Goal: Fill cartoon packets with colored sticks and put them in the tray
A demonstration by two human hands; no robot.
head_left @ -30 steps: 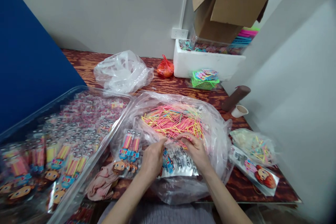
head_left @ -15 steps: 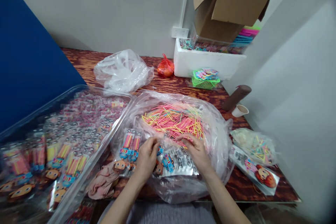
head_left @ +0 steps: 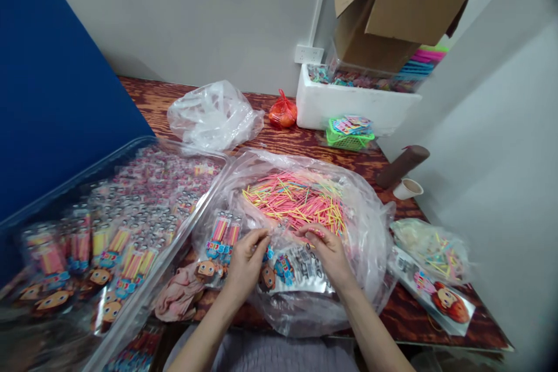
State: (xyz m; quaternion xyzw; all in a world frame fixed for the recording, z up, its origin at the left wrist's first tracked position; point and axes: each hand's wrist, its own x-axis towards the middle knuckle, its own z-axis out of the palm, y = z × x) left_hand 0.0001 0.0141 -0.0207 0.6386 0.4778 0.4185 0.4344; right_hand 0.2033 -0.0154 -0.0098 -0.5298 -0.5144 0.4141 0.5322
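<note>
Whole view swings slightly left; table (head_left: 279, 140) contents unchanged. Clear tray (head_left: 192, 221) sits at left, full of packed sachets (head_left: 131, 264). Beside it, spread clear bag (head_left: 372, 250) holds the loose sticks (head_left: 300, 200), heaped just beyond the hands.

Left hand (head_left: 244, 258) has drawn back from the right, opening a gap over the printed packets (head_left: 305, 270). Thumb and forefinger near each other; cannot tell whether they meet or pinch anything. Right hand (head_left: 329, 253) stays put above the packets, fingers curled around small pink bits (head_left: 317, 233), likely stick ends.

Reading: hands parted but poised at the same spot; packets lie in place, handling seemingly mid-way.
</note>
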